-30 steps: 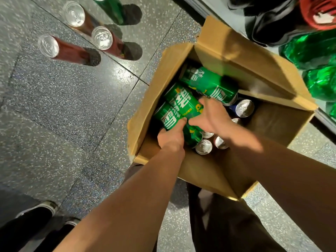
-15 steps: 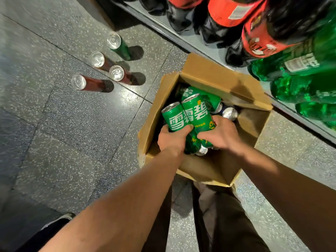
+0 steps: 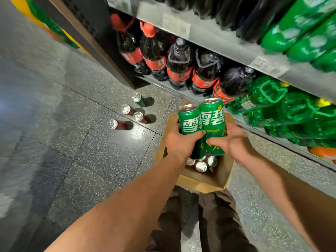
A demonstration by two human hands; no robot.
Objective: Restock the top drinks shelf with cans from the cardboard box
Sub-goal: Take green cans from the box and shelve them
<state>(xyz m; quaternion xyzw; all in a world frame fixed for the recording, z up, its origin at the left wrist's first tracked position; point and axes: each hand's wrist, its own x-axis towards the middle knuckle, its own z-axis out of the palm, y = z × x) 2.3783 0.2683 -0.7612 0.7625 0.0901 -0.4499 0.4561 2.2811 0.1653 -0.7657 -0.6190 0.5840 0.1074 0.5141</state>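
Observation:
Two green cans with white lettering are held upright side by side above the open cardboard box [image 3: 199, 182]. My left hand [image 3: 181, 140] grips the left green can [image 3: 189, 120] low on its body. My right hand [image 3: 231, 142] grips the right green can [image 3: 212, 117] from the right side. Inside the box, several silver can tops [image 3: 201, 165] show below my hands. The box stands on the floor in front of the drinks shelving.
Several cans [image 3: 125, 115] stand on the speckled floor left of the box. The low shelf holds dark cola bottles [image 3: 179, 64] and green bottles [image 3: 291, 113]; a shelf edge with price tags [image 3: 236, 50] runs above them. My legs are below the box.
Both hands have lifted the two green cans out of the box and raised them upright. The view has tilted up, bringing the shelves of bottles into sight.

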